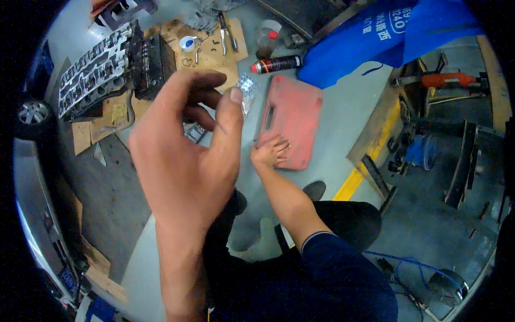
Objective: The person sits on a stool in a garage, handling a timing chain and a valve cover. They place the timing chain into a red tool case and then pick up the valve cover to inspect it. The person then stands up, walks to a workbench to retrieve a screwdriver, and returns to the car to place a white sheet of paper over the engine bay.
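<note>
My left hand (pixel 185 150) is raised close up, in front of the work area. Its fingers curl forward and the thumb stands apart from them; nothing shows in the gap. Lower down, my right hand (pixel 271 153) rests with spread fingers on the near left part of a closed red plastic tool case (pixel 296 115). The case lies on the floor and has a handle slot along its left side. Partly behind my left hand are small clear plastic packets (pixel 247 86) and a dark small item (pixel 197 132) that I cannot make out.
An engine cylinder head (pixel 96 70) sits at left on cardboard. Pliers (pixel 222 37) and a white cup (pixel 187 44) lie on another sheet. A spray can (pixel 279 64), a plastic bottle (pixel 266 45) and a blue cover (pixel 370 43) are beyond the case. A car (pixel 40 214) stands left.
</note>
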`<state>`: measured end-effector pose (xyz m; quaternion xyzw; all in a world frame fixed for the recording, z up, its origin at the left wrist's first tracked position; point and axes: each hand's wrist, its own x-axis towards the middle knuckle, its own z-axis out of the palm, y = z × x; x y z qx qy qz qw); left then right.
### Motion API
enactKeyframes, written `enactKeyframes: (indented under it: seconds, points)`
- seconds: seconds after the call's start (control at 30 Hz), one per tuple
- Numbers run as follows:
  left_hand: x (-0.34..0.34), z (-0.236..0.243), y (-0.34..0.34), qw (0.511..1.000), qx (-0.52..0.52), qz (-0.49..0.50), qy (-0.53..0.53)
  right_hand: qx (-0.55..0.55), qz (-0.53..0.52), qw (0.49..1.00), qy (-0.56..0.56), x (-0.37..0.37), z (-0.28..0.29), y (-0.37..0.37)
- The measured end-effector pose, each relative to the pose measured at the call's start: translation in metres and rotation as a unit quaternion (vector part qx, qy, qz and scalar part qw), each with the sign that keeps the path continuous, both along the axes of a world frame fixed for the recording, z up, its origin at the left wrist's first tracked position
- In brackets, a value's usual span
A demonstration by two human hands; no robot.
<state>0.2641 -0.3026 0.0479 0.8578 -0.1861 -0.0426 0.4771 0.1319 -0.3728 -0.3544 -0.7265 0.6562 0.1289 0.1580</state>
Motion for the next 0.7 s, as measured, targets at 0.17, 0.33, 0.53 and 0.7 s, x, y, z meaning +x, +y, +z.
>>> enactKeyframes:
  seconds: [0.17, 0.33, 0.53, 0.7]
  points:
    - [-0.018, 0.015, 0.001, 0.998, 0.012, -0.047, -0.040, -0.064, 0.089, 0.975, -0.192, -0.006, -0.049, -0.027]
    - [-0.091, 0.039, -0.018, 0.894, 0.156, -0.419, 0.025, 0.064, 0.025, 0.926, -0.371, 0.041, -0.096, -0.086]
    - [-0.106, 0.009, -0.025, 0.851, 0.134, -0.507, -0.024, 0.207, 0.008, 0.953, -0.223, 0.099, -0.090, -0.107]
    - [-0.069, -0.033, -0.046, 0.899, 0.022, -0.436, 0.026, 0.285, -0.062, 0.936, -0.197, 0.089, -0.094, -0.129]
